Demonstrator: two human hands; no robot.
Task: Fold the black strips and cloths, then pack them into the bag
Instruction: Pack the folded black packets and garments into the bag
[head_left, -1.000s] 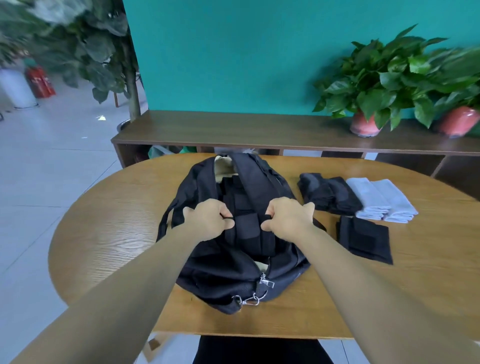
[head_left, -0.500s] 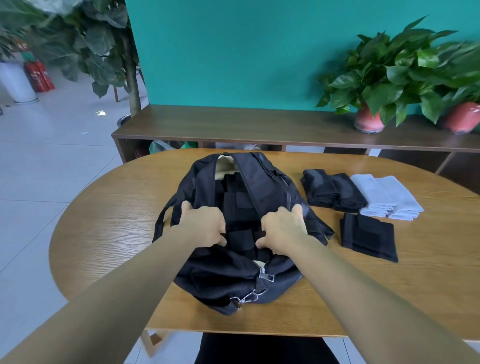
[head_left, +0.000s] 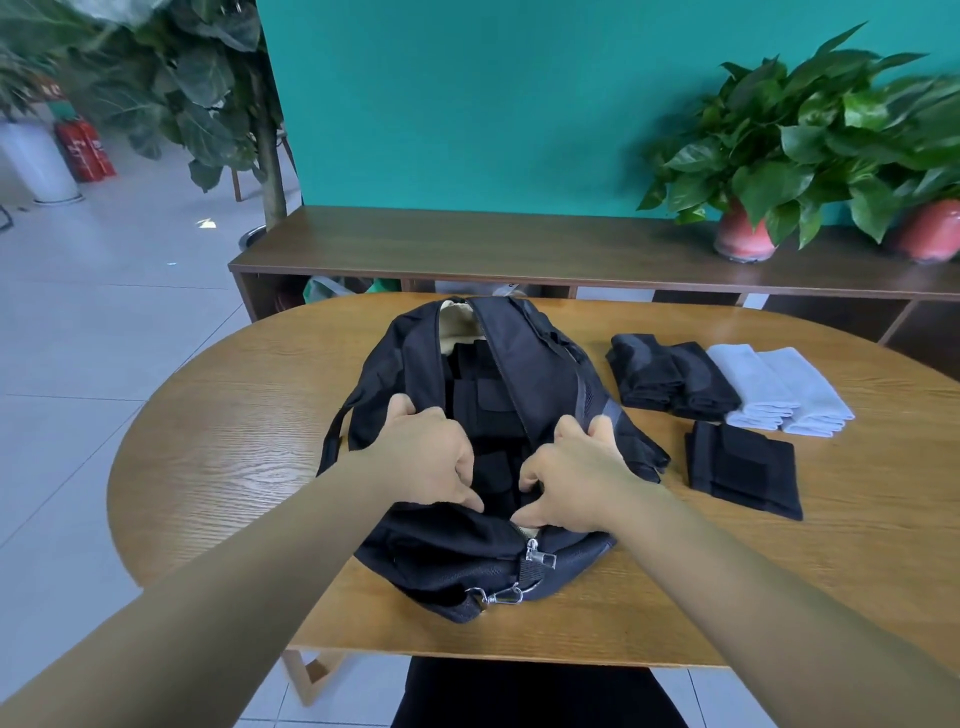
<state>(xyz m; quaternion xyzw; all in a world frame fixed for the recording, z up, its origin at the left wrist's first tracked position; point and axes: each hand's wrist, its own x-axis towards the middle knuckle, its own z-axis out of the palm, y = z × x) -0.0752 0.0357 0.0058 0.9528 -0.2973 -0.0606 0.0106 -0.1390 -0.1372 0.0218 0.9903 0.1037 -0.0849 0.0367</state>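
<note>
Bag (head_left: 467, 540) first: black, soft-sided and slumped in the middle of the wooden table (head_left: 234, 415), its long zip mouth gaping toward the far edge with a pale lining showing at the top. It looks limp, so the mouth will likely sag shut unless the rims are held apart; the firmer seam along the zip is the sensible place to grip. Folded black strips (head_left: 483, 410) already lie stacked inside the opening.

To the right of the bag, apart from it, sit two dark folded cloths (head_left: 670, 379), touching two pale folded cloths (head_left: 779, 389) beside them; nearer the person lies a flat black folded piece (head_left: 743, 467). All seem light and floppy, prone to unfolding if lifted by one corner, so each is best taken across the whole fold.

Left hand (head_left: 431, 457) has its fingers curled down into the mouth at the left rim; right hand (head_left: 571, 478) mirrors it at the right rim. Whether they pinch the rim fabric or the strip just inside cannot be told.
</note>
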